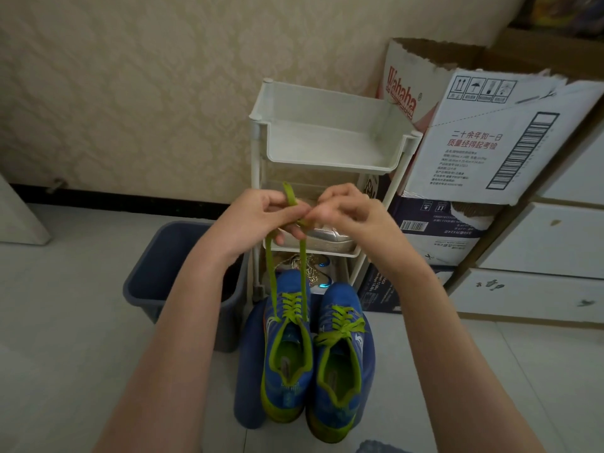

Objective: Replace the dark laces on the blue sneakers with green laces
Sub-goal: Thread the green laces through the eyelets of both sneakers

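Observation:
Two blue sneakers with lime-green trim stand side by side on a blue mat on the floor. The left sneaker (285,354) carries a green lace (270,273) whose two ends rise taut from its top eyelets to my hands. My left hand (258,220) grips the lace ends, one tip sticking up above its fingers. My right hand (346,212) pinches the lace right beside it. The right sneaker (341,364) has a green lace (340,328) tied in a loose bow. No dark laces are in view.
A white plastic shelf cart (327,138) stands just behind the sneakers, with other shoes on its lower tiers. A grey-blue bin (153,276) sits to the left, cardboard boxes (490,132) and white drawers (555,240) to the right. The floor is pale tile.

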Demonstrator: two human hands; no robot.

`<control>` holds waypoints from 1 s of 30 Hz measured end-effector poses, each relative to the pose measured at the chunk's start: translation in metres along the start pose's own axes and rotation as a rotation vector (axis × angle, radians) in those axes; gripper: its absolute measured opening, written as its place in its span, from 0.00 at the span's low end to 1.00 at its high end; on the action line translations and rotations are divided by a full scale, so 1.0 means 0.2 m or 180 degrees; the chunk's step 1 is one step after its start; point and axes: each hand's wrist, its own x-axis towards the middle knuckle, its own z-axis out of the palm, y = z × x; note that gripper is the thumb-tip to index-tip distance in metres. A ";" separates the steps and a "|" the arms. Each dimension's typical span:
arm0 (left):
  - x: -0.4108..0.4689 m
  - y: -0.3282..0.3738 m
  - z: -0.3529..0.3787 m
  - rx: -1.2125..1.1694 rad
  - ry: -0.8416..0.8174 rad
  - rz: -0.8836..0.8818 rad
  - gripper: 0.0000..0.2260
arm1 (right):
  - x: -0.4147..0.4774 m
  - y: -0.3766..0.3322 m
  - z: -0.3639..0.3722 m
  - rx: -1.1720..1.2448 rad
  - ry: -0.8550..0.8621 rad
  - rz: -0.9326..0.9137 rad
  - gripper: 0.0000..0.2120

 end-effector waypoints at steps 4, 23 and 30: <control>-0.01 0.04 0.00 0.0566 -0.0383 0.0196 0.06 | 0.02 0.11 0.08 0.1679 -0.0437 0.0411 0.15; 0.02 -0.13 0.06 0.1518 0.0785 0.1225 0.07 | 0.05 0.26 0.12 0.2543 -0.0624 0.0474 0.14; 0.00 -0.24 0.03 0.0318 0.1318 0.0506 0.07 | 0.03 0.37 0.03 -0.0118 0.0182 0.0718 0.06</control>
